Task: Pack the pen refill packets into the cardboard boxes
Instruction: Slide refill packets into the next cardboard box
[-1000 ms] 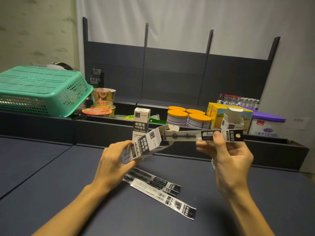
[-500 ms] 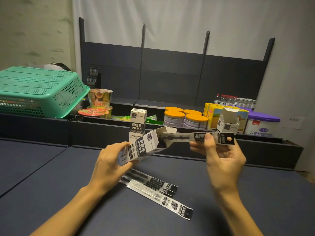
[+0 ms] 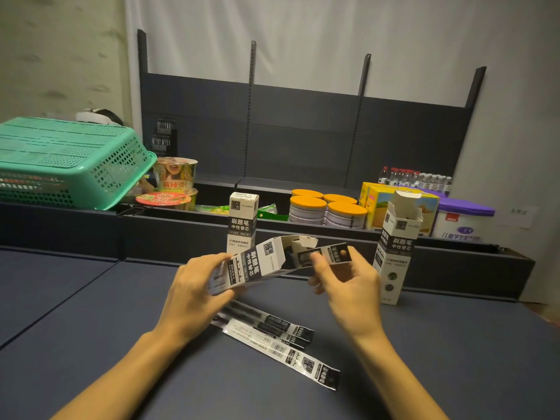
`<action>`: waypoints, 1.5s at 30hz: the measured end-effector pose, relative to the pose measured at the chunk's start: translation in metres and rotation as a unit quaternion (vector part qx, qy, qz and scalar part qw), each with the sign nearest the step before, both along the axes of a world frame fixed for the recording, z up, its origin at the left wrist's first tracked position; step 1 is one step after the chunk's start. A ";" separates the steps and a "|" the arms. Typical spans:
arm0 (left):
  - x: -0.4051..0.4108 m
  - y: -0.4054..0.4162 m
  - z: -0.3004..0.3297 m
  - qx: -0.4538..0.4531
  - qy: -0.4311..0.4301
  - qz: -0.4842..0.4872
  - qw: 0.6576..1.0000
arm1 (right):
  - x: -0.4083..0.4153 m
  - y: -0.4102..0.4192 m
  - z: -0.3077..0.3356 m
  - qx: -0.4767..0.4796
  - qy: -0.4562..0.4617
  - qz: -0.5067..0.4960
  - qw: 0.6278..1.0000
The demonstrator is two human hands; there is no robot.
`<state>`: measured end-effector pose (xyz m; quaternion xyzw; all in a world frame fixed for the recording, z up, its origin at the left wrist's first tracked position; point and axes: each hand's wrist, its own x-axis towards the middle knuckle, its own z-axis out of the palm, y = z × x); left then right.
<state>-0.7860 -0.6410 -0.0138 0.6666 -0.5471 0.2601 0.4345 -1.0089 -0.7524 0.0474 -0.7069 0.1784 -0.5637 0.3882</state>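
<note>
Left hand [image 3: 194, 294] grips a tilted box [image 3: 251, 266] by its lower end, fingers curled around it, open mouth pointing up and to the right. Right hand [image 3: 348, 283] pinches a packet [image 3: 328, 255] between thumb and fingers; the packet's far end sits inside the box mouth, most of its length already in (how deep, cannot tell). Both are held above the table [image 3: 91, 313].

On the table below the hands: two more packets [image 3: 281, 341], lying side by side and overlapping, slanting toward the lower right. The nearer one [image 3: 303, 362] shows a barcode.

Two more boxes stand upright. A closed one [image 3: 242, 219] stands behind the held box, near the table's back edge. An open one [image 3: 395, 250], flaps up, stands just right of the right hand.

Behind the table, a low dark shelf [image 3: 303, 231] carries: a green basket [image 3: 69, 162] upside down at left, noodle cups [image 3: 174, 186] stacked beside it, tubs with orange lids [image 3: 327, 207] in the middle, a yellow carton [image 3: 381, 201], a purple-lidded tub [image 3: 463, 219] and small bottles [image 3: 415, 177] at right.
</note>
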 end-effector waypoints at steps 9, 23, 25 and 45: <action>-0.001 0.001 0.002 0.005 0.003 0.004 1.000 | -0.006 0.002 -0.002 -0.064 -0.041 -0.061 0.995; -0.003 0.001 0.002 -0.006 0.003 -0.002 1.000 | 0.003 0.008 -0.012 -0.132 0.011 -0.031 0.991; -0.003 0.000 0.002 -0.003 0.000 -0.003 1.000 | 0.005 0.008 -0.014 -0.122 0.029 -0.019 0.992; -0.005 0.001 0.002 0.017 -0.031 -0.011 0.999 | 0.009 0.007 -0.018 -0.117 0.129 0.006 0.985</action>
